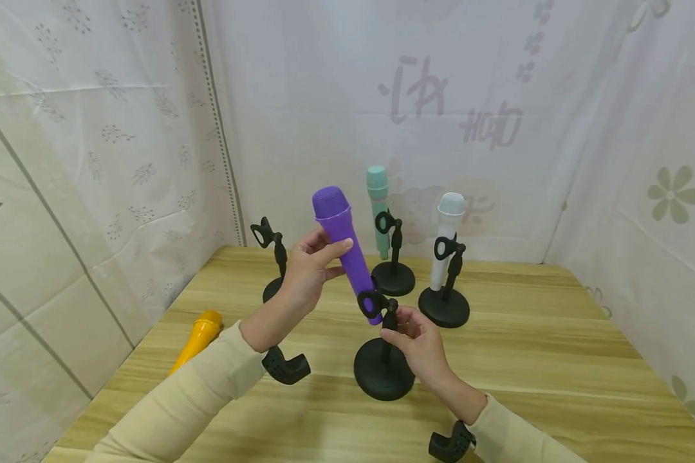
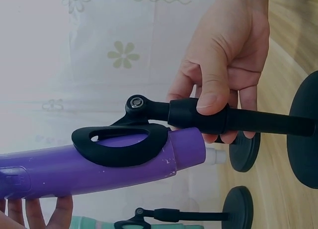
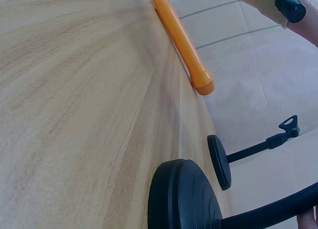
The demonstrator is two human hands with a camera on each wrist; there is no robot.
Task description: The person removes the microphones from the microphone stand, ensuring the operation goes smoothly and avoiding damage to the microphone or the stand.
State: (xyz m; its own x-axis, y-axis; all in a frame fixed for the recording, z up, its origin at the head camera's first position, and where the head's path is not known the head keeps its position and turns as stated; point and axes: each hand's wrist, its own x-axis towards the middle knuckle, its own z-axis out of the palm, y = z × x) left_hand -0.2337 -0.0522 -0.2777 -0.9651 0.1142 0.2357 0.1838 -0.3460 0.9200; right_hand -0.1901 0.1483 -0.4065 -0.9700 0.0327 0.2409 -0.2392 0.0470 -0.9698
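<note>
My left hand (image 1: pixel 308 273) grips a purple microphone (image 1: pixel 353 257) by its upper body, head up and tilted left. Its lower end lies against the oval black clip (image 2: pixel 121 145) of the nearest microphone stand (image 1: pixel 384 370). Purple shows through the clip's opening; whether the clip fully seats round the handle I cannot tell. My right hand (image 1: pixel 421 344) pinches that stand's stem just below the clip joint, thumb on the near side in the left wrist view. The stand's round base (image 3: pixel 181 199) rests on the table.
Behind stand a mint microphone (image 1: pixel 378 186) and a white microphone (image 1: pixel 450 209), each at a black stand. Another black stand (image 1: pixel 280 251) with a bare clip is at the back left. A yellow-orange microphone (image 1: pixel 201 334) lies on the wooden table (image 1: pixel 533 386). Patterned curtains hang around.
</note>
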